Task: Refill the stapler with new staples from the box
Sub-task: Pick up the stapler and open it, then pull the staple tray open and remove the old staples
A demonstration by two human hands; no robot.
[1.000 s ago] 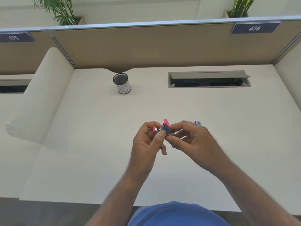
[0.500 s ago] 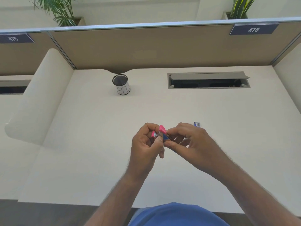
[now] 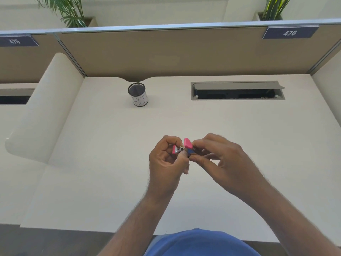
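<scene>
Your two hands meet above the middle of the tabletop [image 3: 103,163], nearer its front edge. Your left hand [image 3: 166,163] curls its fingers round the pink stapler [image 3: 185,147], whose top is swung open with the metal channel showing. Your right hand [image 3: 221,159] pinches a small blue thing right against it; staple box or not, I cannot tell. A black mesh cup [image 3: 138,94] stands near the back edge, left of the cable tray [image 3: 238,90].
</scene>
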